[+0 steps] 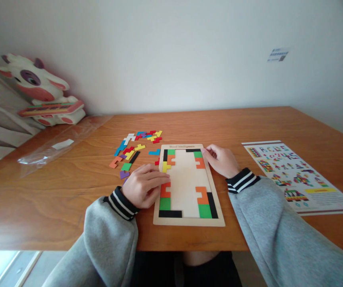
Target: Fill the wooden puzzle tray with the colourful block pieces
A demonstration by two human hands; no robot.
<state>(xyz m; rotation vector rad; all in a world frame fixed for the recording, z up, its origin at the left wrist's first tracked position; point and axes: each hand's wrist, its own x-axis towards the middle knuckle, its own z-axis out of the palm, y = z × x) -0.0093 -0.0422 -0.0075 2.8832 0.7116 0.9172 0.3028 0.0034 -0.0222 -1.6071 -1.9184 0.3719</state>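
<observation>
A wooden puzzle board [186,181] with a raised frame lies near the table's front edge. Coloured pieces sit along its sides, among them a yellow piece [166,166], a green square [205,211] and an orange piece [202,195]; the middle is bare wood. My left hand [144,185] rests across the left rim, fingers stretched over the board, tips just below the yellow piece; whatever is beneath them is hidden. At the upper right corner my right hand [221,161] is closed, thumb and forefinger on the board's edge.
Several loose pieces [129,153] are scattered left of the board. A printed pattern sheet [297,175] lies to the right. A clear plastic bag [60,145] and a toy cow with a keyboard [46,93] are at the left, by a curtain. A wall stands behind the table.
</observation>
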